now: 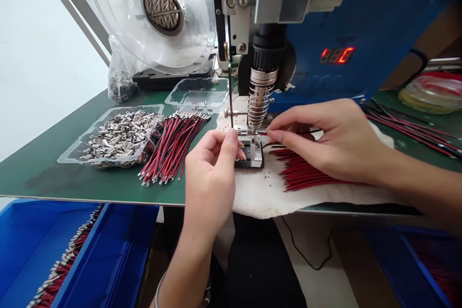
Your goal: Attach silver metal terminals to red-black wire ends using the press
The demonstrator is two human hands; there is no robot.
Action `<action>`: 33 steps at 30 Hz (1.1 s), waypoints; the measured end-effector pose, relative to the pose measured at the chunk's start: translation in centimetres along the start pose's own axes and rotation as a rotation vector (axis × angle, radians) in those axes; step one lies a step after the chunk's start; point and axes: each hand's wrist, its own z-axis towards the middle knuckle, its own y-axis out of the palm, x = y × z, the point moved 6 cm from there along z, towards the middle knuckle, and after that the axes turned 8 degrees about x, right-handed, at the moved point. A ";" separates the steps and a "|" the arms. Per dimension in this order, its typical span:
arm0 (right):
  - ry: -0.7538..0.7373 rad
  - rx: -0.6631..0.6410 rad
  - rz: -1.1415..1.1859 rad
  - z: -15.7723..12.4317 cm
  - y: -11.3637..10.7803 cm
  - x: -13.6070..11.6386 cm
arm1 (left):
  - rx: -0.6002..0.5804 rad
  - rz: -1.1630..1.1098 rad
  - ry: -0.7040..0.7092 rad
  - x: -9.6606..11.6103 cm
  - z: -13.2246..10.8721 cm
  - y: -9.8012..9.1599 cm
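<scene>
My left hand (pixel 212 173) is closed in a pinch at the left side of a small metal fixture (pixel 256 154); what lies between thumb and fingertips is hidden. From the right, my right hand (pixel 325 139) pinches a thin red and black wire (pixel 305 132), its end near the middle of the fixture. Directly above the fixture hangs the soldering iron (pixel 262 91), its tip inside a wire coil. Below my right hand a row of red and black wires (pixel 299 171) lies on a white cloth (pixel 260 197).
A clear tray (pixel 68 154) of metal connectors stands left, beside a bundle of wires with connectors (pixel 176 144). Behind are another clear tray (pixel 180 89) and a large clear reel (pixel 119 9). The blue machine (pixel 361 14) rises close behind my hands. Blue bins (pixel 126 245) sit below the table.
</scene>
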 end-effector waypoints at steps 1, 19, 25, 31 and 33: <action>-0.005 0.001 0.000 0.0 0.0 0.0 | 0.000 -0.004 0.000 0.0 0.0 0.0; -0.063 -0.026 -0.034 0.0 -0.1 -0.3 | -0.011 -0.011 0.001 -0.1 -0.1 -0.1; -0.064 -0.007 -0.049 -0.1 0.0 -0.3 | -0.003 -0.003 0.009 0.0 -0.1 0.0; -0.074 0.006 -0.050 -0.2 0.0 -0.4 | -0.010 -0.001 0.006 -0.1 -0.1 0.0; -0.081 0.002 -0.063 -0.2 -0.1 -0.4 | -0.005 0.005 0.009 -0.1 -0.1 0.0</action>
